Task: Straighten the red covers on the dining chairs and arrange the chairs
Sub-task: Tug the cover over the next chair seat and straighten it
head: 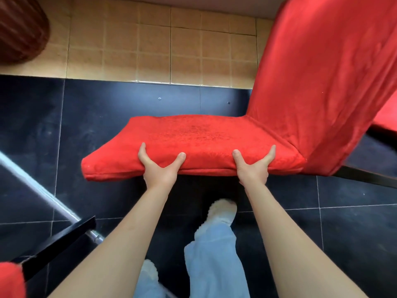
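Head view, item by item. Your left hand (160, 167) and right hand (253, 166) both grip the near side edge of the seat (193, 145) of the dining chair: on each, a thumb and forefinger lie spread on top of the red cover (322, 82), while the remaining fingers pass under the edge out of sight, so how far they curl cannot be told. The hands sit side by side, the left toward the seat's front corner, the right closer to the backrest.

The seat lies directly ahead of your fingers, its long axis running left to right, backrest rising at the right.

Edges and room: tiled wall (161, 44) beyond the far side of the seat; dark floor (96, 117) open to the left of the front corner; a black and chrome frame (58, 244) low at your left; your feet under the near edge; a second red seat (386, 119) behind the backrest.
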`<state>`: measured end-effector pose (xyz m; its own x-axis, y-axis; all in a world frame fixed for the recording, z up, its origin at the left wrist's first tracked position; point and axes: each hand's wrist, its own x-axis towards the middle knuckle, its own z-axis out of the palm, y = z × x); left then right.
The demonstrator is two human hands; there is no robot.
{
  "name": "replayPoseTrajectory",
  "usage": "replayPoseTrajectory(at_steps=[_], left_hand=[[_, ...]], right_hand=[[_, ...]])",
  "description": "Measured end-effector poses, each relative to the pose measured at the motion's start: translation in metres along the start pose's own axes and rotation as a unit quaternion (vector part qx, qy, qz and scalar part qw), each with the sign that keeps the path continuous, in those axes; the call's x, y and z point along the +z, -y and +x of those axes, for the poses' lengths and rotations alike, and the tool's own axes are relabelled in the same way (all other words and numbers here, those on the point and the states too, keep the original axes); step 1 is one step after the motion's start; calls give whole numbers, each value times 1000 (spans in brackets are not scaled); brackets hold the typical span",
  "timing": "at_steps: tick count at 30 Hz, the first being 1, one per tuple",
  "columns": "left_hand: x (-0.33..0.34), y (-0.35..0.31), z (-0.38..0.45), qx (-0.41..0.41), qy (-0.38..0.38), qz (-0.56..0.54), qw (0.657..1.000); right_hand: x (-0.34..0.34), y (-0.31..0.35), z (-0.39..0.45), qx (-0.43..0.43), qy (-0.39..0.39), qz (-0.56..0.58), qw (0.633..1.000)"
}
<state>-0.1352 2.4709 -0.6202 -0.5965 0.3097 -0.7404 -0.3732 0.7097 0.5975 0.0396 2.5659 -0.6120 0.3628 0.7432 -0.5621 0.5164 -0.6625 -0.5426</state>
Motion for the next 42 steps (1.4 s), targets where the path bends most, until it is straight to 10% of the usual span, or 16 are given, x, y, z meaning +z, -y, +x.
replayPoseTrajectory(at_steps=[19,42], left_hand=[[30,-159,69,-12,-40,102,994],[27,-170,61,-45,-31,124,991]], right_hand=[[10,164,70,7,45,-92,995],[7,175,72,47,82,-146,985]])
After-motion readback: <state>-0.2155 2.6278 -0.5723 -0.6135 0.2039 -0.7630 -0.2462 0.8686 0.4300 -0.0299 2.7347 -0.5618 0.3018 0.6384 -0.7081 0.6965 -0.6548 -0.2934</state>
